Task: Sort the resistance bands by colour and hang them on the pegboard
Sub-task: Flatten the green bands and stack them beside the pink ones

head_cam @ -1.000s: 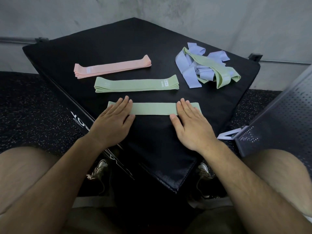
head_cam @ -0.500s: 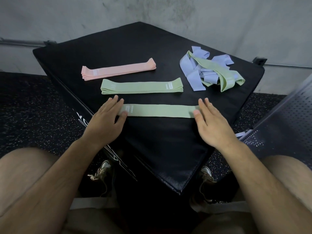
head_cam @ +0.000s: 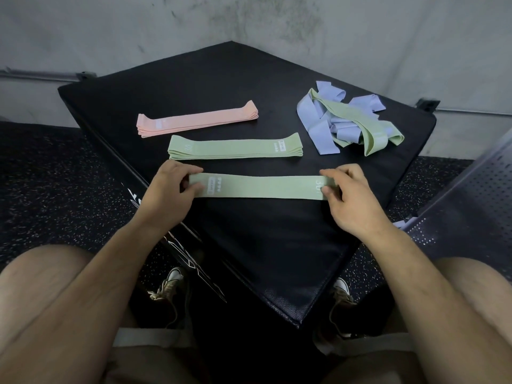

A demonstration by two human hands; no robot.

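Note:
A single green band [head_cam: 263, 187] lies stretched flat across the black padded box [head_cam: 277, 259]. My left hand [head_cam: 169, 195] pinches its left end between thumb and curled fingers. My right hand [head_cam: 352, 198] pinches its right end the same way. Just beyond lies a neat stack of green bands [head_cam: 235, 147], and behind that a stack of pink bands [head_cam: 198, 121]. At the back right sits a tangled heap of lilac bands [head_cam: 327, 120] with a green band [head_cam: 371, 134] looped through it.
A perforated grey pegboard panel [head_cam: 471, 206] leans at the right edge, with a lilac band end [head_cam: 400, 224] showing at its foot. A concrete wall [head_cam: 249, 29] stands behind the box. Speckled rubber floor [head_cam: 55, 189] surrounds it; my knees and shoes are below.
Both hands went from lying flat on the near green band to pinching its ends. They slid outward, and the band now lies stretched longer.

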